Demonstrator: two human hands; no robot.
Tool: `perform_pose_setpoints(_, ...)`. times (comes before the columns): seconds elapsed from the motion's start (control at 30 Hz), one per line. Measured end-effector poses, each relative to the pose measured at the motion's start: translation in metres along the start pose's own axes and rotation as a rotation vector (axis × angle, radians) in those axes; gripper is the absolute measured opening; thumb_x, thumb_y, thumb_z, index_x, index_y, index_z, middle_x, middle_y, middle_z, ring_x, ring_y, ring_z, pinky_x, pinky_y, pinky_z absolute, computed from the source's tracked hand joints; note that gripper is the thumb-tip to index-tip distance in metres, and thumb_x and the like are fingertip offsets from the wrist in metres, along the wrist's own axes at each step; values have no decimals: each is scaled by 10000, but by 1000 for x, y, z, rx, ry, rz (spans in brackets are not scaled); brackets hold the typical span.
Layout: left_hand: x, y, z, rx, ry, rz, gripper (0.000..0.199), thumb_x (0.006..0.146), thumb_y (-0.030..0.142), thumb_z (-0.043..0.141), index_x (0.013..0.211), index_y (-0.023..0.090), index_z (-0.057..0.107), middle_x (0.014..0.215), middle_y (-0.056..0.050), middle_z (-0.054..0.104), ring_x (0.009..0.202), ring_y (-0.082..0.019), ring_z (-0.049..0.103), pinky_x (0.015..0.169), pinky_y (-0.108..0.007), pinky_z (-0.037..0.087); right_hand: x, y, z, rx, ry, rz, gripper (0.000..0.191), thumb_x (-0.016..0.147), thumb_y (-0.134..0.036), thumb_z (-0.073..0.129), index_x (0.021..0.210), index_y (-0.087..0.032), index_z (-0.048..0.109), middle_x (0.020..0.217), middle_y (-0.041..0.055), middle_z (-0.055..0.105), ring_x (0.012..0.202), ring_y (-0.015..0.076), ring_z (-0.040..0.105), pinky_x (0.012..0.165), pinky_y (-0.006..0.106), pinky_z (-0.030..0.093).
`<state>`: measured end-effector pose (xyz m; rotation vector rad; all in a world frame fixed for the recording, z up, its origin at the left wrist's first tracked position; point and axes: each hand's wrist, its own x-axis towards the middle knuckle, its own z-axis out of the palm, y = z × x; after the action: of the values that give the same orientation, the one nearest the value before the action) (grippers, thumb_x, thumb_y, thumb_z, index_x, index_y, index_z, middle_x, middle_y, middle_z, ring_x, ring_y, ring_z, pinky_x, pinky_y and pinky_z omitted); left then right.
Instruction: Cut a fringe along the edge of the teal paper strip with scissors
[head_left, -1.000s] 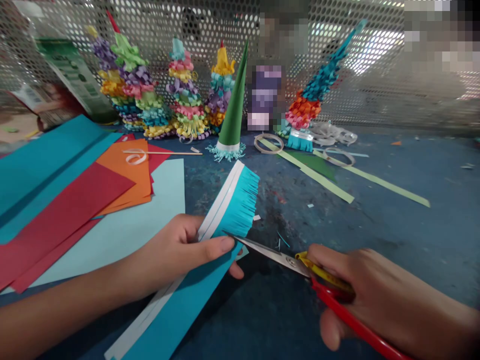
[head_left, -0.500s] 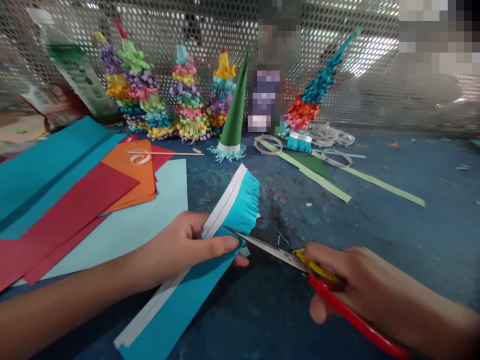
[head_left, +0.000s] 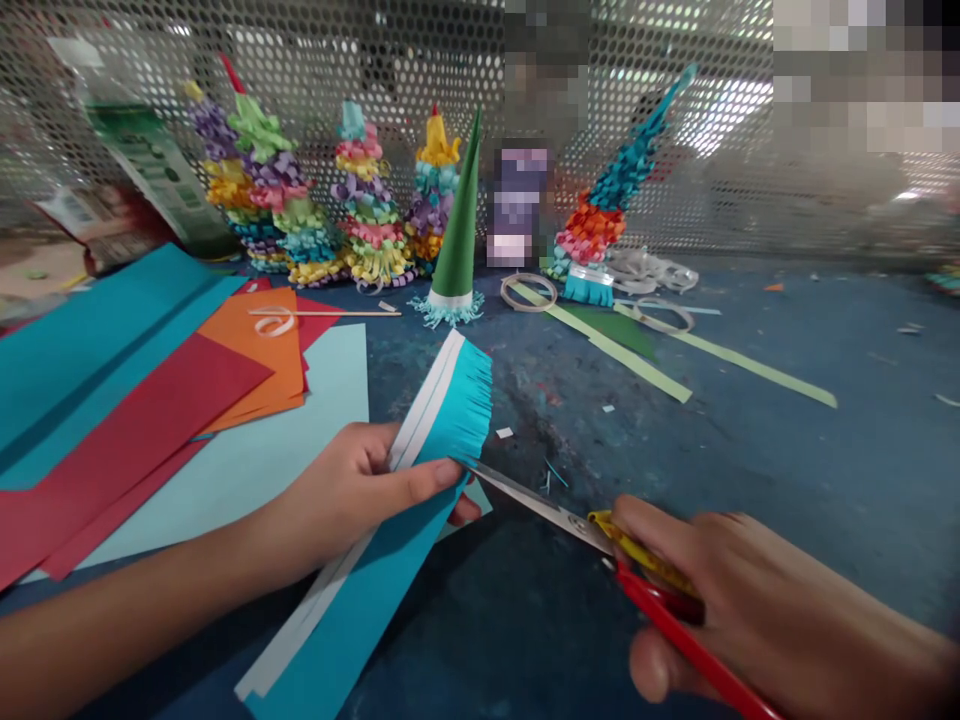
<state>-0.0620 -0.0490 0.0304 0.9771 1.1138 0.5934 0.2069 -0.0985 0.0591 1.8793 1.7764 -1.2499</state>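
My left hand pinches a long blue paper strip, thumb on top and fingers beneath. White tape runs along the strip's left edge. Past my thumb, the strip's upper right edge is cut into a fine fringe. My right hand grips a pair of scissors with a red handle and yellow wrapping on the other loop. The scissor tips lie at the edge of the strip beside my left thumb, and the blades look nearly closed.
Behind stand a green paper cone with a fringed base and several colourful curled-paper cones. Coloured paper sheets lie at left, with a thin stick. Tape rolls and pale green strips lie at right. A bottle leans behind.
The scissor tips have drawn back from over the strip to its edge beside my thumb, and the blades look more closed. The strip and left hand appear shifted slightly left.
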Motion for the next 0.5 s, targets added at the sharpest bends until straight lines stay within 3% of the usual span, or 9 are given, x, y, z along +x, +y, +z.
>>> perform_pose_setpoints(0.2,2,-3,-2,81,-24,64,175,788,378,922,747,216,871,800,-38,877,757,-207,796,710,-239,589,0,-1,1,47,-40,-55,170,804,-296,679,778,-294,511,738,-72,856,615,227,737,525,268,397)
perform_pose_setpoints(0.5,3,-5,-4,111,-51,105,199,841,431,885,754,252,877,810,8,881,793,-181,805,747,-212,588,1,-3,2,24,17,-120,235,814,-106,619,705,-293,526,670,-140,831,528,168,678,481,244,373)
